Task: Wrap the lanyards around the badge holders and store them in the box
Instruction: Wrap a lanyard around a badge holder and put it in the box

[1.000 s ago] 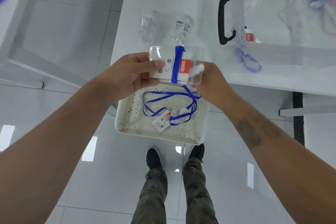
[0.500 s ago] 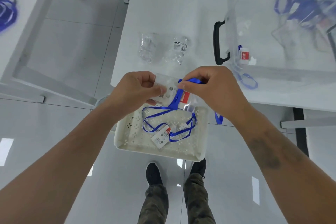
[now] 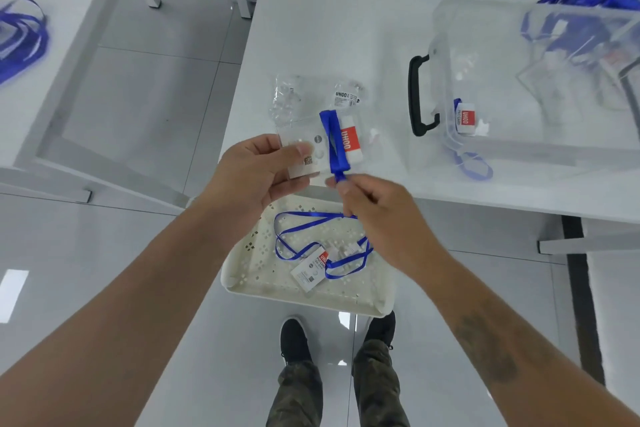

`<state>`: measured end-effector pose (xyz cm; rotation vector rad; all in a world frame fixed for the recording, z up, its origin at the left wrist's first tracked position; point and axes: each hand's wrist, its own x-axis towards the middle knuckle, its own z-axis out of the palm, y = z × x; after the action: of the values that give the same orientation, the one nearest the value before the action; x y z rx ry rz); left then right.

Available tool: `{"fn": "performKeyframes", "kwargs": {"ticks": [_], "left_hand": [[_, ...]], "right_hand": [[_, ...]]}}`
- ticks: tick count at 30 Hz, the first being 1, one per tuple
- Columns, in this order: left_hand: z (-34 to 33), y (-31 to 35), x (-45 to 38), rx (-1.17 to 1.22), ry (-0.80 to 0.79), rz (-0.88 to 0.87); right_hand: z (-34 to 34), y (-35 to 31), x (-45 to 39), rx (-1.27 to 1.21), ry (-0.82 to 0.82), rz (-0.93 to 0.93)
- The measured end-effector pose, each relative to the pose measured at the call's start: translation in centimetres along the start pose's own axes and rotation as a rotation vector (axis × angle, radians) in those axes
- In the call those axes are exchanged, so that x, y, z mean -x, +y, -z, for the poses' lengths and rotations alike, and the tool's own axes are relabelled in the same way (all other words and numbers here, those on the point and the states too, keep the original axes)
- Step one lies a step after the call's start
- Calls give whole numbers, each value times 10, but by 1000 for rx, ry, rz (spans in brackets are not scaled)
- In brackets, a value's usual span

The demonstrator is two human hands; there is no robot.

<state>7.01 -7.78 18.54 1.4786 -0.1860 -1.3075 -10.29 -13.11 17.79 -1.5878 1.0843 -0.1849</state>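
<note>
1. Head view: the left hand (image 3: 256, 177) holds a clear badge holder (image 3: 322, 149) by its left end, thumb on top and fingers curled beneath, just above the near edge of the white table (image 3: 346, 28).
2. A blue lanyard (image 3: 334, 146) is wound in several turns around the middle of that badge holder, beside its red-and-white label.
3. The right hand (image 3: 381, 215) pinches the free end of the lanyard between thumb and fingertips at the holder's near edge; the other fingers are curled in.
4. Below the table edge, nearer the person, a cream perforated tray (image 3: 263, 263) holds a second badge holder (image 3: 311, 269) with its blue lanyard lying loose in loops around it.
5. On the table beyond the held badge holder lie two clear plastic bags (image 3: 287, 97), side by side.
6. To the right on the table stands a clear storage box (image 3: 519, 149) with a black handle (image 3: 417, 97) on its left end. Inside, near that end, lies one wrapped badge holder with a red label.
7. More blue lanyards and clear holders show through the box's far right side; whether they lie in the box or behind it cannot be told.
8. Far left of the table, on another white surface, lies a bundle of blue lanyards (image 3: 20, 38).
9. The person's black shoes (image 3: 294, 336) stand on the glossy tiled floor below the tray.
</note>
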Motion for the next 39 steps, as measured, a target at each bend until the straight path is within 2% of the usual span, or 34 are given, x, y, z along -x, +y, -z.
{"fn": "performKeyframes", "kwargs": {"ticks": [3, 5, 7, 10, 15, 20, 23, 32, 39], "left_hand": [[-1, -3, 0, -228, 151, -140], [0, -6, 3, -378, 152, -198], [0, -6, 7, -461, 107, -199], [-2, 2, 15, -412, 15, -174], [-15, 25, 26, -327, -71, -224], [-36, 49, 27, -297, -112, -262], [-56, 60, 25, -322, -119, -275], [-157, 88, 2, -378, -115, -270], [-236, 83, -35, -539, -86, -184]], "right_hand": [[-2, -3, 17, 490, -62, 171], [8, -16, 21, 610, -12, 241], [23, -32, 21, 482, 88, 274], [44, -48, 10, 283, 205, 301], [64, -61, -8, 293, 311, 410], [95, -75, -11, -9, 270, 310], [117, -80, -12, -84, 293, 295], [218, -76, -24, 60, 397, 285], [291, -43, -56, 375, 393, 210]]}}
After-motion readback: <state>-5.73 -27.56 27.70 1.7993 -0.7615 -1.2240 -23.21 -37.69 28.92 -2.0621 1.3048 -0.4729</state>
